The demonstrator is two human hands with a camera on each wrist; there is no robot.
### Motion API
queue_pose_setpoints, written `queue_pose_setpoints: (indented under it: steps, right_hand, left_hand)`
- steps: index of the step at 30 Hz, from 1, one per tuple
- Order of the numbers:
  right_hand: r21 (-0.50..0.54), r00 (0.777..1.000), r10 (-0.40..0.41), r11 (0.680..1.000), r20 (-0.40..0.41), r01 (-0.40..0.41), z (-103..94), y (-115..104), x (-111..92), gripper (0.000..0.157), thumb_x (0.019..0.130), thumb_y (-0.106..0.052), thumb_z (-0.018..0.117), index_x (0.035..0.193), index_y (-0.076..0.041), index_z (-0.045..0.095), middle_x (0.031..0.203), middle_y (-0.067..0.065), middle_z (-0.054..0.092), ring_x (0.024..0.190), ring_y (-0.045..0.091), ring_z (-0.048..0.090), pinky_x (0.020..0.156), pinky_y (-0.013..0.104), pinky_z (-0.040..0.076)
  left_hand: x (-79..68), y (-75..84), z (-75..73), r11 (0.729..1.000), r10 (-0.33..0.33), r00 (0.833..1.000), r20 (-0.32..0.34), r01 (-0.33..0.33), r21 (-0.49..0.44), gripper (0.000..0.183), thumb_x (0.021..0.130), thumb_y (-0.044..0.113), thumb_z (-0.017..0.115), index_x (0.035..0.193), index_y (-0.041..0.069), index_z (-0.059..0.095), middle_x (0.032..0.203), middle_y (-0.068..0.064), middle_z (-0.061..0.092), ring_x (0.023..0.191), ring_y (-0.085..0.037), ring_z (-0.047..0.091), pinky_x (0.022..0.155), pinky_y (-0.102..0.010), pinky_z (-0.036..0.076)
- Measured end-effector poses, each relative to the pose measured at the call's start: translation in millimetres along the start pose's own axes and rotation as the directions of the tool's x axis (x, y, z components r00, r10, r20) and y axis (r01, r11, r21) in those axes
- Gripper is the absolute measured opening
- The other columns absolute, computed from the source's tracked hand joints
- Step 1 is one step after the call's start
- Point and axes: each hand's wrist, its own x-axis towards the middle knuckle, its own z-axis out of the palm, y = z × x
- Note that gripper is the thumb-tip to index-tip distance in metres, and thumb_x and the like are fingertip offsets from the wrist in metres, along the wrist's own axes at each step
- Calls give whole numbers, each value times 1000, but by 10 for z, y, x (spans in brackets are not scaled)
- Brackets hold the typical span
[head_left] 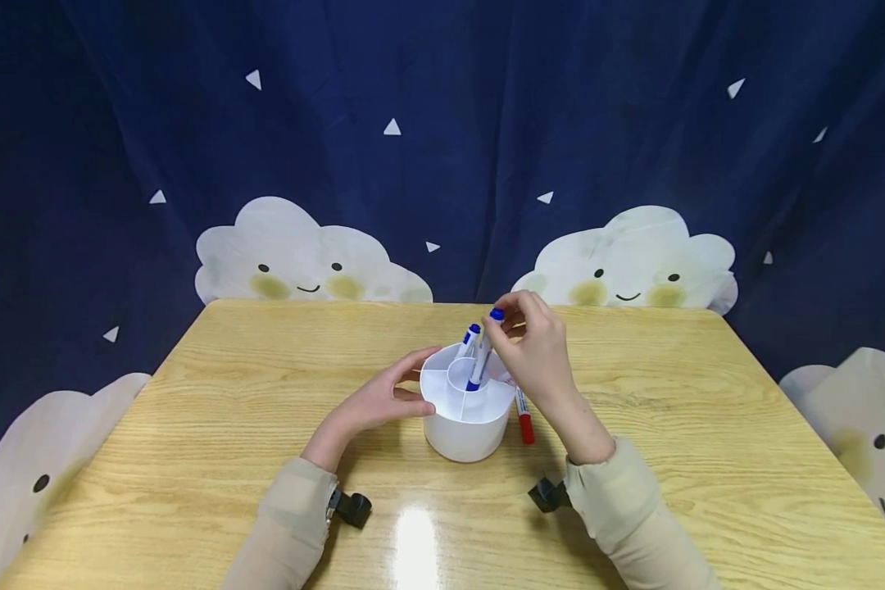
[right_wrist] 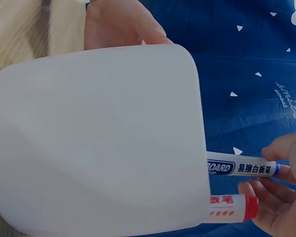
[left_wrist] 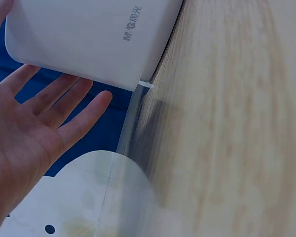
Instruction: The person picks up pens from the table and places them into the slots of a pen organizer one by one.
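Note:
A white, divided pen holder (head_left: 466, 438) stands on the table. My left hand (head_left: 379, 397) touches its left side, thumb at the near rim and fingers at the far side; these fingers (left_wrist: 81, 118) look straight and spread. With thumb and fingers my right hand (head_left: 534, 340) pinches a blue-ended whiteboard marker (head_left: 481, 360) near its top; its lower end is inside the holder's round middle compartment. Another blue-ended marker (head_left: 469, 340) stands in the back compartment. A red-ended marker (right_wrist: 232, 208) sticks up from the holder beside the right fingers, mostly hidden in the head view.
On the wooden table (head_left: 229, 426), right of the holder, lies a red-capped marker (head_left: 525, 422). Behind the table hangs a dark blue curtain (head_left: 442, 164) with white triangles and smiling clouds. Small black devices (head_left: 354, 510) sit at both wrists.

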Motion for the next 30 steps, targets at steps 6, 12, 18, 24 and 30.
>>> queue_pose_setpoints:
  steps: [6, 12, 18, 24, 30]
  right_hand:
    - [-4, 999, 21, 1000, 38, -20, 10, 29, -25, 16, 74, -13, 64, 86, -6, 56, 77, 1, 56, 65, 11, 54, 56, 20, 49]
    - [-40, 995, 40, 999, 92, -37, 34, 68, -60, 16, 74, -16, 65, 83, -7, 56, 75, 1, 56, 64, 12, 53, 56, 22, 49]
    - [-105, 987, 53, 994, 149, -38, 51, 89, -98, 16, 75, -19, 64, 84, -9, 56, 76, 1, 57, 65, 10, 52, 58, 21, 47]
    - [-137, 977, 72, 990, 199, -45, 77, 98, -143, 15, 76, -21, 63, 85, -11, 56, 77, -1, 57, 66, 10, 52, 59, 21, 47]
    - [-140, 973, 68, 989, 219, -37, 105, 115, -184, 16, 74, -21, 64, 84, -12, 56, 76, -2, 56, 65, 11, 53, 59, 23, 48]
  left_hand:
    - [-37, 191, 0, 999, 1, 1000, 22, 0, -37, 75, 73, 19, 68, 134, 17, 26, 129, -3, 35, 109, -29, 40, 84, -45, 41]
    - [-55, 261, -1, 999, -6, 1000, 27, 7, -31, 75, 73, 18, 67, 135, 14, 24, 129, -4, 34, 109, -29, 40, 85, -45, 41]
    - [-48, 258, 1, 1000, -3, 1000, 27, 3, -29, 74, 74, 18, 67, 134, 14, 25, 129, -3, 35, 109, -28, 41, 84, -41, 43]
    - [-52, 262, 1, 1000, -4, 1000, 29, 5, -26, 74, 74, 18, 67, 134, 14, 24, 129, -3, 34, 109, -28, 41, 83, -39, 43]
    - [-54, 256, 7, 1000, -10, 1000, 23, 10, -23, 75, 73, 17, 67, 134, 12, 24, 130, -5, 34, 109, -29, 40, 84, -42, 43]
